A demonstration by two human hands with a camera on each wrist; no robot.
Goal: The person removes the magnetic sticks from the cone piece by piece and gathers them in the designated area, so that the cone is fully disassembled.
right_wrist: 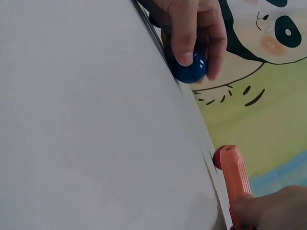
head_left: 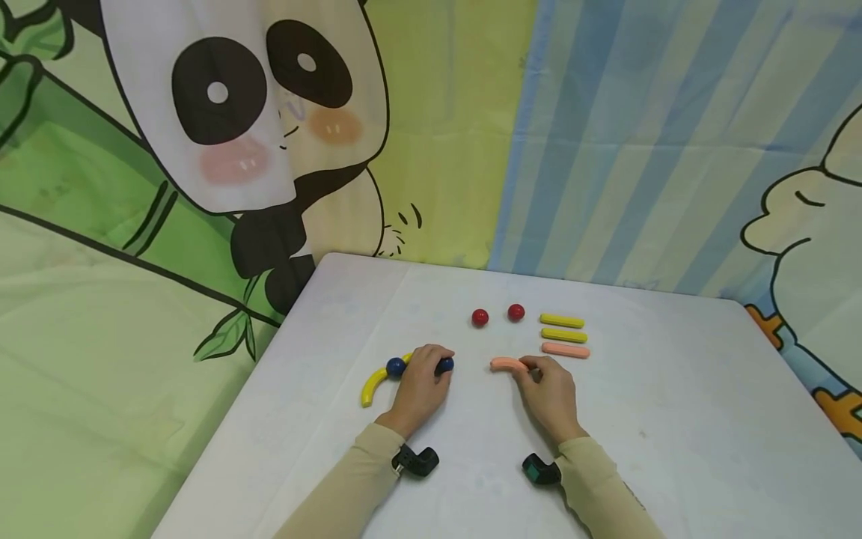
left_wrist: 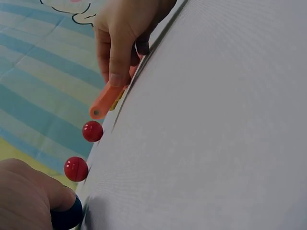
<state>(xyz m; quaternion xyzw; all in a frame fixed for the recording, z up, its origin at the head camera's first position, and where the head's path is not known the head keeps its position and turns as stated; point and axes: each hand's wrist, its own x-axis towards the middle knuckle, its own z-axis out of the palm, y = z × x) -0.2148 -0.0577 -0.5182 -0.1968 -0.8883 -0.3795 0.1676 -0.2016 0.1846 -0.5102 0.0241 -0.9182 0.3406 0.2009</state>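
Note:
My left hand (head_left: 419, 389) pinches a shiny blue ball (right_wrist: 191, 69) between thumb and fingers, low over the white table. Left of that hand lies a second blue ball (head_left: 396, 367), joined to a curved yellow rod (head_left: 373, 388) that bends toward me. A bit of yellow (head_left: 407, 358) shows past this ball; the rest is hidden behind the hand. My right hand (head_left: 551, 395) grips one end of a curved orange-pink rod (head_left: 506, 364), its free end pointing left toward the left hand. A small grey dot marks that rod's end in the left wrist view.
Two red balls (head_left: 480, 318) (head_left: 515, 313) sit farther back on the table (head_left: 673, 419). To their right lie two straight yellow rods (head_left: 563, 321) (head_left: 564, 336) and a straight pink rod (head_left: 566, 350), side by side. A cartoon-printed curtain (head_left: 444, 135) hangs behind the table.

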